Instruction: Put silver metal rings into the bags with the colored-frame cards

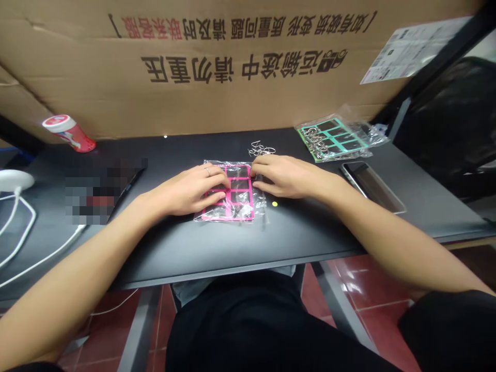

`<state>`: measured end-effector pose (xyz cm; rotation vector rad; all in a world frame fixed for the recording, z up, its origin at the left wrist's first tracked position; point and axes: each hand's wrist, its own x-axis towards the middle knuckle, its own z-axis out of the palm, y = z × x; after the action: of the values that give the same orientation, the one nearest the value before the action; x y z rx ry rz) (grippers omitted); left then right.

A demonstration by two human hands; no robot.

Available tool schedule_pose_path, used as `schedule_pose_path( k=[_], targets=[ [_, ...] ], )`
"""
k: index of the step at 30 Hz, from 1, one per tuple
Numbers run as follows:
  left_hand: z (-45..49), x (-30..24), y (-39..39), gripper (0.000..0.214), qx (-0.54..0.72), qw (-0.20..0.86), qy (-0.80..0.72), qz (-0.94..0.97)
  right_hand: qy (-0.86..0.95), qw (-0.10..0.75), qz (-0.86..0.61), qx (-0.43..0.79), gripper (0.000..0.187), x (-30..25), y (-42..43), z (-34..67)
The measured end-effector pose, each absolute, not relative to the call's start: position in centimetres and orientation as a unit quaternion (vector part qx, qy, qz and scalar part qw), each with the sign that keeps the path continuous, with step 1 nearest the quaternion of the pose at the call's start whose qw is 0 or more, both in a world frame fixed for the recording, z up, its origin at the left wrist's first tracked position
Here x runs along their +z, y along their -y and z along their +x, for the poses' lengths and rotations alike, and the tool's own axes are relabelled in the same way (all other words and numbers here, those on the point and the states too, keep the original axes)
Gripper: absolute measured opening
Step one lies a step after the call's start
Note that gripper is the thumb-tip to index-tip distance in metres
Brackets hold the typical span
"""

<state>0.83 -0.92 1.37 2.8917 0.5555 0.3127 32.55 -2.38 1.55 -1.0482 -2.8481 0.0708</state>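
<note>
A pink plastic frame card with several square cells (pixel 251 199) lies inside a clear plastic bag (pixel 242 213) at the middle of the black desk (pixel 186 253). My left hand (pixel 191 190), with a ring on one finger, lies over the bag's left part and grips it. My right hand (pixel 281 176) comes in from the right, its fingertips holding the bag's upper right edge. Just above the bag lies a small tangle of bent silver wire pieces (pixel 261 150), close to my right hand but apart from it.
A teal card in a plastic bag (pixel 333 139) holding metal rings lies at the back right, beside a smartphone (pixel 372 187). A red and white cup (pixel 70 133) stands back left, near a pixelated object (pixel 104 191). Cardboard (pixel 194 67) rises behind the desk.
</note>
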Motion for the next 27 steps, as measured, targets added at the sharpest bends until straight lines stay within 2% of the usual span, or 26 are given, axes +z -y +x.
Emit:
schedule_pose_path(
  k=[27],
  targets=[
    [0.96,1.16,0.87,0.028,0.12,0.121,-0.19,0.967,0.935,0.038,-0.352,0.019,0.029,1.92,2.92,32.33]
  ],
)
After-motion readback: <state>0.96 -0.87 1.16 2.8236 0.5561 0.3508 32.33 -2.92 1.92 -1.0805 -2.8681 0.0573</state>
